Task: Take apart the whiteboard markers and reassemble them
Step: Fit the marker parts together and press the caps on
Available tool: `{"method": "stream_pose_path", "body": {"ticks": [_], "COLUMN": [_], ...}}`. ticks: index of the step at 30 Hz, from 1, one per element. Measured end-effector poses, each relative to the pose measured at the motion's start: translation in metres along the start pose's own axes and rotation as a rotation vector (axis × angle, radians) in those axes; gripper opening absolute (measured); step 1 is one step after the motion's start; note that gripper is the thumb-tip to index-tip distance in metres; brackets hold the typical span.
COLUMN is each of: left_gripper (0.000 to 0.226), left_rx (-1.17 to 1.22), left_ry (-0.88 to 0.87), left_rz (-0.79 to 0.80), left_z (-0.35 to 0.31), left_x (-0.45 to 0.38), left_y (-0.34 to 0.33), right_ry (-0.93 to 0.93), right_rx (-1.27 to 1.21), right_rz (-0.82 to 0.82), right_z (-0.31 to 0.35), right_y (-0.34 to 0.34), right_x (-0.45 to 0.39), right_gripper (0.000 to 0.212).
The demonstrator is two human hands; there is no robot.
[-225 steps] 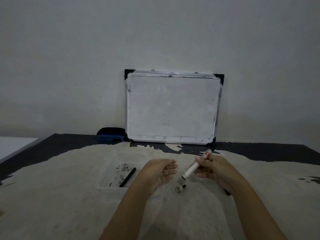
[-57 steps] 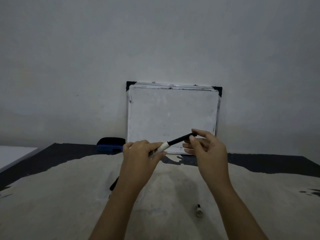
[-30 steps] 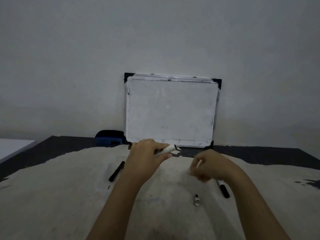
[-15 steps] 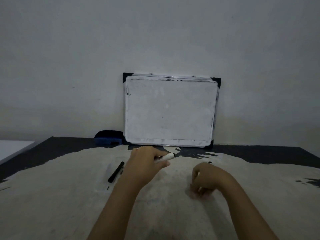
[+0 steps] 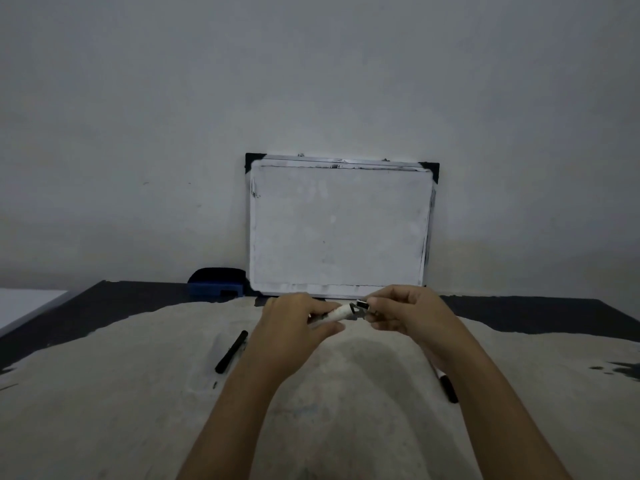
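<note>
My left hand (image 5: pixel 294 323) grips a white marker barrel (image 5: pixel 337 312) held above the table, its open end pointing right. My right hand (image 5: pixel 408 315) pinches a small end cap (image 5: pixel 362 305) against that open end. A thin black rod (image 5: pixel 231 351), which looks like an ink core, lies on the cloth to the left of my left forearm. Another black marker part (image 5: pixel 448 388) lies on the cloth just right of my right forearm, partly hidden by it.
A small whiteboard (image 5: pixel 341 226) leans on the wall at the back. A blue eraser (image 5: pixel 216 287) sits to its left on the dark table (image 5: pixel 104 299). A pale cloth (image 5: pixel 104 393) covers most of the table.
My right hand picked the small end cap up from the cloth and raised it to the barrel's end. The left hand kept its hold on the barrel.
</note>
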State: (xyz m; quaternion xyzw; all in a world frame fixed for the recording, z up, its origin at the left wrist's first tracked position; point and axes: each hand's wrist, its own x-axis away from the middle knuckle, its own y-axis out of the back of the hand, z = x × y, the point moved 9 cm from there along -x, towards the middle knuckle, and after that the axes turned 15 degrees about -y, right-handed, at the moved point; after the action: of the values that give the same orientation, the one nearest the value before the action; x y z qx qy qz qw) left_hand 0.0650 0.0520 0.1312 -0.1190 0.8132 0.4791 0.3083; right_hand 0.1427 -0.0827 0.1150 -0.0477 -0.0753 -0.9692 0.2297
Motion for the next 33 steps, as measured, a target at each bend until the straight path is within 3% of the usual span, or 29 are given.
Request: {"method": "stream_pose_path", "body": {"ticks": [6, 28, 33], "left_gripper": [0.024, 0.021, 0.022], "left_rx": [-0.018, -0.105, 0.011], "left_ry": [-0.018, -0.089, -0.027], "left_rz": [0.016, -0.018, -0.08], "left_z": [-0.001, -0.011, -0.008], "left_x": [0.001, -0.005, -0.003], "left_y": [-0.002, 0.002, 0.004], "right_ry": [0.017, 0.154, 0.188], "right_rx": [0.075, -0.015, -0.094], "right_rz": [0.003, -0.075, -0.089], "right_z": [0.003, 0.013, 0.016], "right_y": [-0.002, -0.01, -0.011], "right_x": [0.004, 0.009, 0.012], "right_gripper": [0.011, 0.024, 0.023]}}
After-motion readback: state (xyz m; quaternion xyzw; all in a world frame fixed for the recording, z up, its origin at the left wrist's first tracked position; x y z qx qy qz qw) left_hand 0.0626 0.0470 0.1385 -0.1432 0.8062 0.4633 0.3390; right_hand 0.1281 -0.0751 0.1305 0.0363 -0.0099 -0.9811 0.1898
